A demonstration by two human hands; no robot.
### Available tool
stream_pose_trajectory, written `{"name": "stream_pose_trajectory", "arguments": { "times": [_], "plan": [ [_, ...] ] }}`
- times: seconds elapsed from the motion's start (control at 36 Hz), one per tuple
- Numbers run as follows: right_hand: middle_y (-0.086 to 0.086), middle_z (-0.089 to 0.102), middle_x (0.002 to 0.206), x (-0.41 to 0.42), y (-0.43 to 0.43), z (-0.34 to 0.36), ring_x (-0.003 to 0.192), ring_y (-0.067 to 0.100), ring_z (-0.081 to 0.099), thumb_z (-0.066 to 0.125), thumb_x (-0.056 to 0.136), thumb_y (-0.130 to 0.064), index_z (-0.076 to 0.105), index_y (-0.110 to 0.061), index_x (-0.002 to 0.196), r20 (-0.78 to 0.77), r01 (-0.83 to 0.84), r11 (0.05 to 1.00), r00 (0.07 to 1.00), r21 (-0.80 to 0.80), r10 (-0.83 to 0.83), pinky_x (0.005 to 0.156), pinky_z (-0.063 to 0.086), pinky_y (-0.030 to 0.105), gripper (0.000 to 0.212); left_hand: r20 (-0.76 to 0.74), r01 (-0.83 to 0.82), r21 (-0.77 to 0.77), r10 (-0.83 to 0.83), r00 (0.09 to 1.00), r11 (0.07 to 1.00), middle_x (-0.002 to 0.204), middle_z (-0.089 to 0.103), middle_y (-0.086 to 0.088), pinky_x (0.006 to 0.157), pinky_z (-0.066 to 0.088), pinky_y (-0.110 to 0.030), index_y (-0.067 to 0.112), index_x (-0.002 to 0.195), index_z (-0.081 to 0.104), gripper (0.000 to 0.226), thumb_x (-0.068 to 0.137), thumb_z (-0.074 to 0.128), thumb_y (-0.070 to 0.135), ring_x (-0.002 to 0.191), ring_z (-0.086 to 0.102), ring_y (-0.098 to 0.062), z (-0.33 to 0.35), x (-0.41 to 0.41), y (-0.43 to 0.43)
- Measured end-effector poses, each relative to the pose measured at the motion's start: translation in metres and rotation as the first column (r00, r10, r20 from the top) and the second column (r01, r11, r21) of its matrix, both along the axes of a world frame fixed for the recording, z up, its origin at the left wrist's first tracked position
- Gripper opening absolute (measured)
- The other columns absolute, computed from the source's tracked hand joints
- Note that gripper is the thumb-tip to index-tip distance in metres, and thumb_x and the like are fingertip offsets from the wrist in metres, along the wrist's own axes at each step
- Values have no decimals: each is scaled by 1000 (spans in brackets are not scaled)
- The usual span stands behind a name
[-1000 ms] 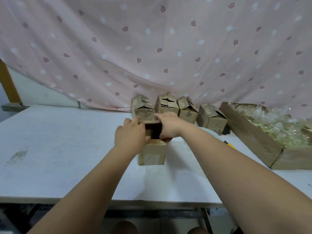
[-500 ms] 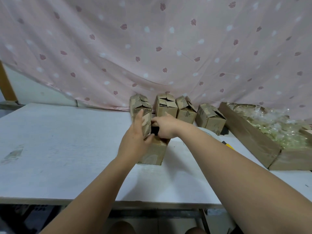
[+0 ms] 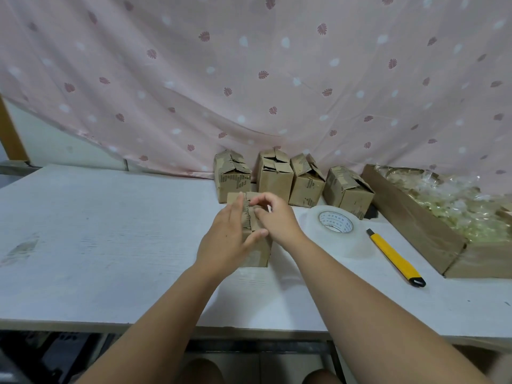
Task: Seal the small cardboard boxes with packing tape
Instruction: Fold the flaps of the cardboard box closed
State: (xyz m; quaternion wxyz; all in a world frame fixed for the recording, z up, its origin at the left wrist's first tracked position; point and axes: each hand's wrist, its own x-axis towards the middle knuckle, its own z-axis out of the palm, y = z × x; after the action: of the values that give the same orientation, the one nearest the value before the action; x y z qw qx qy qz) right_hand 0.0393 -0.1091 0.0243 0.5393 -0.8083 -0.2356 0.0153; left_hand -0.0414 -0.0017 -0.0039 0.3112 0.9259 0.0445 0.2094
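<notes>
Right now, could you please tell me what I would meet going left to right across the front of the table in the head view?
The small cardboard box being closed → roll of packing tape → yellow utility knife → large cardboard tray of clear wrapped items.

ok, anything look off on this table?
Yes: the four back-row boxes have torn, ragged top flaps that gape instead of lying flat, and the rightmost box sits skewed out of line.
</notes>
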Motion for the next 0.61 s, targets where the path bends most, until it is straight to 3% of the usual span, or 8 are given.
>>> {"name": "stream_pose_trajectory", "arguments": {
  "times": [0.06, 0.14, 0.31, 0.39, 0.5, 0.56, 0.61],
  "plan": [
    [-11, 64, 104, -2, -2, -4, 109, 7, 57, 51, 93, -3, 62, -23, 95, -70, 13, 996, 998, 91, -7, 99, 45, 26, 23, 0, 24, 42, -24, 1000, 999, 158, 23, -2, 113, 23, -32, 24, 154, 16, 75, 91, 36, 61, 146, 16, -16, -1, 0, 0],
    [-7, 65, 114, -2, -6, -5, 109, 9, 59, 50, 95, -4, 60, -23, 102, -161, -4, 988, 986, 153, 29, 98, 47, 33, 22, -26, 24, 38, -24, 999, 999, 158, 25, -2, 114, 20, -33, 30, 147, 36, 75, 83, 20, 66, 146, 13, -16, -1, -2, -2],
    [-7, 67, 115, -3, -8, -7, 111, 12, 61, 50, 94, -3, 59, -26, 97, -238, 15, 977, 971, 211, 37, 103, 47, 42, 25, -13, -18, 61, 19, 1000, 998, 159, 23, -1, 115, 16, -28, 32, 144, 42, 50, 98, 35, 49, 148, 10, -13, -2, -1, -9],
    [-7, 68, 113, -7, -16, -6, 109, 10, 62, 53, 91, -2, 60, -25, 97, -253, 28, 970, 967, 241, 35, 101, 49, 35, 24, 2, -22, 41, 22, 1000, 999, 158, 26, 1, 113, 19, -26, 33, 141, 47, 43, 99, 40, 43, 147, 12, -11, 0, 1, -15],
    [-10, 68, 105, -8, -37, -6, 92, 6, 60, 50, 93, -8, 59, -23, 98, -120, 237, 954, 969, 181, -218, 77, 46, 20, 18, -15, -43, 56, 44, 999, 998, 157, 28, 6, 110, 26, -26, 34, 139, 49, 41, 99, 41, 43, 147, 11, -7, 1, 4, -26],
    [-7, 62, 108, -3, -52, -8, 102, 11, 56, 51, 95, -13, 57, -22, 104, 33, 387, 918, 920, 79, -391, 77, 41, 23, 14, -19, -64, 58, 65, 998, 996, 156, 27, 7, 109, 27, -28, 35, 138, 49, 42, 99, 40, 45, 147, 11, -7, 1, 6, -32],
    [-2, 58, 118, 8, -71, -13, 116, 18, 48, 50, 94, -16, 55, -22, 117, 194, 503, 858, 856, -103, -479, 87, 39, 28, 24, -12, -76, 39, 77, 997, 996, 156, 29, 7, 109, 30, -30, 34, 137, 51, 42, 98, 40, 46, 147, 11, -7, 0, 8, -36]
  ]
}}
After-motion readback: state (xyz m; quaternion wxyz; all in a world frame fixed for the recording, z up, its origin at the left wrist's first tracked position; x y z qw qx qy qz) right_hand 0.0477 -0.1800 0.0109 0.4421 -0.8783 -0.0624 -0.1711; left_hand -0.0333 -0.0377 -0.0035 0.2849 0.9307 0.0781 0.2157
